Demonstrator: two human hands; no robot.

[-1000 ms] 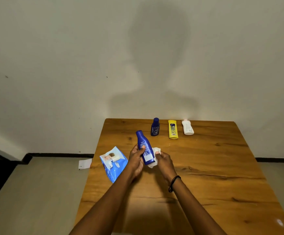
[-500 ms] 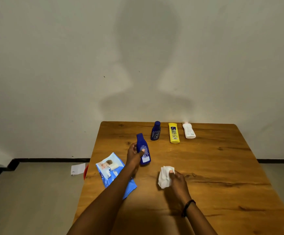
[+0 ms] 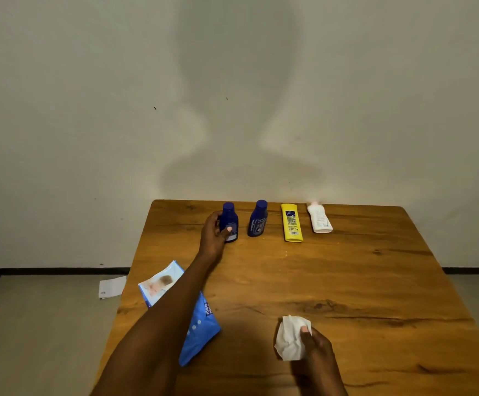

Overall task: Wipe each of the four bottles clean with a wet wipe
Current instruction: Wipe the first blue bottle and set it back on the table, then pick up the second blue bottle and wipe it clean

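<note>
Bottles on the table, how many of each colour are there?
Blue: 2, one held by the left hand, one beside it.
Yellow: 1.
White: 1.
Total: 4 bottles.

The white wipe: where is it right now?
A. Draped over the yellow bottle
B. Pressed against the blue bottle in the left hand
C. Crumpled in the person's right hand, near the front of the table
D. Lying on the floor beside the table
C: the white wipe is bunched in the right hand, well apart from the left hand and its blue bottle.
</note>
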